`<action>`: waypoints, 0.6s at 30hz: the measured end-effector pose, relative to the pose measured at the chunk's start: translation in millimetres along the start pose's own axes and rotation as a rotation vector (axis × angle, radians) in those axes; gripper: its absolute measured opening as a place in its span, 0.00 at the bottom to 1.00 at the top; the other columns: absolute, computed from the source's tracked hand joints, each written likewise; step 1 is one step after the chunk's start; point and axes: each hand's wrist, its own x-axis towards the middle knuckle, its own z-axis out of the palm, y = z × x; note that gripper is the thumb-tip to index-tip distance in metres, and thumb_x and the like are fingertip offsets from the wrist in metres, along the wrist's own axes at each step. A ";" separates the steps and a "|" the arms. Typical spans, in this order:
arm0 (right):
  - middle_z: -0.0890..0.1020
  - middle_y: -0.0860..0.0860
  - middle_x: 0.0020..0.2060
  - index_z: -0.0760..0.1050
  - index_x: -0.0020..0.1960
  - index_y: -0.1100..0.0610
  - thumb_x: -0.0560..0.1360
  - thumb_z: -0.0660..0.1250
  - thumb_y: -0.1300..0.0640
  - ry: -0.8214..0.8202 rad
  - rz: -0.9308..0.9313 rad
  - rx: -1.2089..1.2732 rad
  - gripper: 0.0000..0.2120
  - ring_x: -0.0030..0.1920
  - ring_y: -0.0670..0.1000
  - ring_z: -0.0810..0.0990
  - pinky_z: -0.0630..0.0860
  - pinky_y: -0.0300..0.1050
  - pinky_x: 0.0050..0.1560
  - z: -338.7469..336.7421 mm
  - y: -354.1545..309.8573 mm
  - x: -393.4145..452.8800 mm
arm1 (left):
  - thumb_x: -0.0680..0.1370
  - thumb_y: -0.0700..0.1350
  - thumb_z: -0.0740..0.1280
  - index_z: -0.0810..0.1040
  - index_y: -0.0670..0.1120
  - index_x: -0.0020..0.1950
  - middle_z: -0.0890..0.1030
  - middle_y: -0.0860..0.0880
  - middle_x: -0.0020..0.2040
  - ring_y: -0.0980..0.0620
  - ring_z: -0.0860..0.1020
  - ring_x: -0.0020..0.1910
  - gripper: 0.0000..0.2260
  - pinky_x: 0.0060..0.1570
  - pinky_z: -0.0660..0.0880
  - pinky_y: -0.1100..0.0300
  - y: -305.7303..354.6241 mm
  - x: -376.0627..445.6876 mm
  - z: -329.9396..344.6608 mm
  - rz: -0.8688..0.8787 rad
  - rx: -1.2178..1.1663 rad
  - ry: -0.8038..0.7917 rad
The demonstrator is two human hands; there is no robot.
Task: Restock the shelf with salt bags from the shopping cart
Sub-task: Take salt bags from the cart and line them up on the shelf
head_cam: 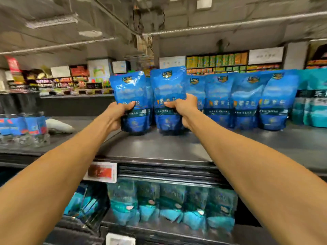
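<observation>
**Blue salt bags held upright on a shop's top shelf**

Blue plastic fills the middle of the view as a person's bare arms reach over the front edge of the dark top shelf (pixel 159 147). The left hand (pixel 117 114) wraps its fingers round the left side of one salt bag (pixel 131 98), thumb across the front; the right hand (pixel 184 110) grips a second salt bag (pixel 168 96) by its right side. Both bags stand upright, bottoms at or just above the shelf; blur hides which. To their right, touching side by side, a row of matching bags (pixel 247 99) runs along the back edge toward teal packs (pixel 311 106). On the shelf below sit turquoise packets (pixel 169 206), beneath a red price tag (pixel 100 172).
</observation>
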 end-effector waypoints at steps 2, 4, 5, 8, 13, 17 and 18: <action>0.86 0.55 0.43 0.82 0.44 0.60 0.63 0.79 0.69 -0.007 -0.001 -0.033 0.13 0.41 0.52 0.85 0.82 0.43 0.39 7.9 12.8 16.4 | 0.79 0.36 0.65 0.74 0.39 0.68 0.81 0.42 0.59 0.49 0.81 0.49 0.17 0.50 0.79 0.52 -5.3 13.8 0.2 0.012 0.034 0.011; 0.86 0.54 0.45 0.82 0.47 0.60 0.64 0.80 0.65 -0.018 0.007 -0.126 0.14 0.47 0.54 0.85 0.83 0.50 0.49 8.5 24.3 22.4 | 0.79 0.35 0.65 0.75 0.39 0.68 0.81 0.42 0.60 0.50 0.81 0.48 0.17 0.51 0.78 0.53 -11.5 19.5 -0.1 0.021 0.067 0.005; 0.86 0.55 0.46 0.82 0.49 0.61 0.64 0.81 0.63 -0.025 0.006 -0.205 0.16 0.49 0.54 0.85 0.82 0.54 0.53 6.2 28.0 23.8 | 0.79 0.35 0.66 0.75 0.39 0.67 0.80 0.41 0.61 0.50 0.81 0.48 0.17 0.50 0.78 0.55 -14.5 21.3 -1.8 0.027 0.091 0.000; 0.84 0.57 0.49 0.78 0.51 0.62 0.63 0.83 0.52 -0.050 -0.040 -0.610 0.24 0.51 0.57 0.81 0.80 0.56 0.53 -8.5 24.2 22.7 | 0.73 0.38 0.74 0.80 0.42 0.61 0.84 0.46 0.56 0.57 0.82 0.42 0.17 0.39 0.78 0.65 -17.6 22.6 -14.3 0.062 0.407 0.033; 0.79 0.56 0.45 0.70 0.41 0.59 0.64 0.81 0.45 -0.119 -0.017 -0.942 0.25 0.49 0.58 0.79 0.79 0.54 0.48 -20.5 11.4 5.7 | 0.66 0.46 0.81 0.84 0.49 0.51 0.85 0.52 0.46 0.55 0.80 0.41 0.15 0.41 0.78 0.59 -15.9 20.8 -24.7 0.048 0.767 0.068; 0.82 0.52 0.32 0.69 0.42 0.61 0.72 0.76 0.61 -0.079 0.068 -0.699 0.15 0.32 0.57 0.83 0.84 0.58 0.40 -8.7 17.2 6.0 | 0.69 0.45 0.79 0.80 0.48 0.51 0.84 0.47 0.43 0.52 0.78 0.33 0.14 0.27 0.75 0.61 -17.8 25.0 -19.4 0.057 0.779 0.088; 0.82 0.52 0.31 0.69 0.44 0.62 0.74 0.74 0.64 -0.065 0.083 -0.679 0.12 0.31 0.57 0.82 0.84 0.59 0.40 -6.9 19.4 8.0 | 0.69 0.44 0.79 0.79 0.47 0.53 0.83 0.46 0.44 0.52 0.79 0.33 0.15 0.26 0.77 0.61 -18.6 26.5 -18.4 0.058 0.771 0.095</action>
